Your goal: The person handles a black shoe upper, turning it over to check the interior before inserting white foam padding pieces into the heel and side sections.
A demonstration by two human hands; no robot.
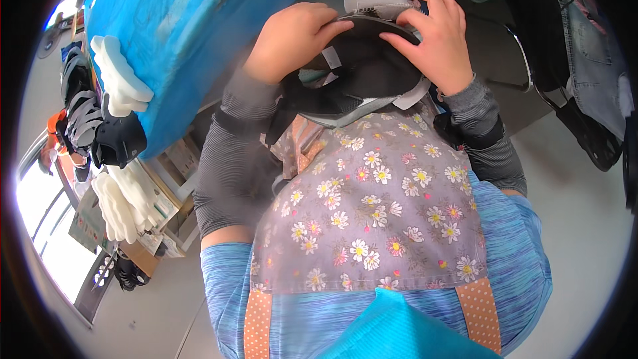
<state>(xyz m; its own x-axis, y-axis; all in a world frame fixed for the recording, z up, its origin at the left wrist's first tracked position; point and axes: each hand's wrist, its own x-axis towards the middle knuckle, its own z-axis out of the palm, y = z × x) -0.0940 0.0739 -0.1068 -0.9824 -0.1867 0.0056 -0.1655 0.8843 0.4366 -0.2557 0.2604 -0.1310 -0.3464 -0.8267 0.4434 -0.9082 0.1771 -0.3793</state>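
In front of my chest is a black and grey piece of headwear, seemingly a cap (pixel 362 70), with its dark hollow inside facing up. A small white tag (pixel 331 58) shows inside it. On its far side a stitched light grey curved part (pixel 375 1) stands up. My left hand (pixel 292 36) pinches the far rim between thumb and fingers. From the right, my right hand (pixel 440 43) grips the same rim and the grey part, thumb inside and fingers bent over the top. The cap's near edge rests close to my flowered apron (pixel 372 213).
A blue-covered surface (pixel 166 33) lies at the far left, with white wavy foam pieces (pixel 119 76) at its edge. Beside it hang or stack several grey and black caps (pixel 83 116). More white pieces (pixel 123 203) lie below on a rack. Jeans (pixel 588 46) are at the right.
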